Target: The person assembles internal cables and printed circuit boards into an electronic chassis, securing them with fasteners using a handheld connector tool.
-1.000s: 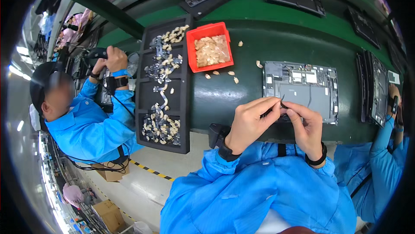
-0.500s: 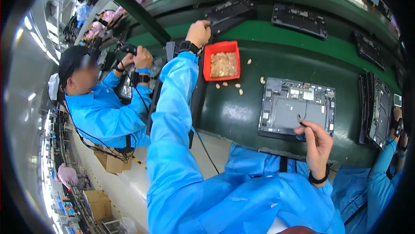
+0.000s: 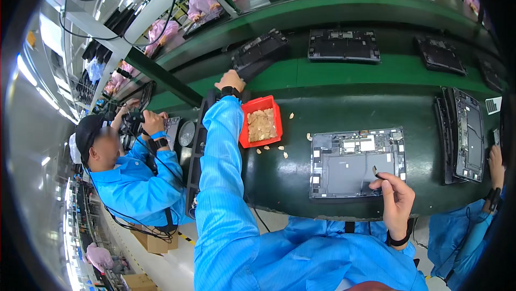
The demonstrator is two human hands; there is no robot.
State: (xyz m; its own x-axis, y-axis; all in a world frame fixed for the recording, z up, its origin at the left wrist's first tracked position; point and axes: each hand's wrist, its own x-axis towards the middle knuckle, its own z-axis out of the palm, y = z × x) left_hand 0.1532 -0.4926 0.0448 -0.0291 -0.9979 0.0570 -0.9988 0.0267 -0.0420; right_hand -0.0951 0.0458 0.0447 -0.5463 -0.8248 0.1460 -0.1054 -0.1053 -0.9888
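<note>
An open grey laptop base [image 3: 357, 162] lies on the dark green bench in front of me. My right hand [image 3: 395, 199] hovers at its near right corner and pinches a small thin piece [image 3: 374, 171] between the fingertips. My left arm in a blue sleeve stretches far forward to the left. My left hand [image 3: 230, 80], with a black wrist strap, is past the red bin [image 3: 244, 130], at the near edge of a black laptop shell [image 3: 258, 52] on the green conveyor. Its fingers are hidden behind the back of the hand.
The red bin holds tan pieces, and a few loose pieces [image 3: 279, 151] lie beside it. A black parts tray [image 3: 194, 151] runs under my left arm. A co-worker [image 3: 123, 178] sits at left. More shells [image 3: 344, 45] ride the conveyor, and a stack of bases [image 3: 462, 135] stands at right.
A second ago both hands were together at the base's near edge. My left arm has since reached out past the red bin to the conveyor; my right hand stays by the base.
</note>
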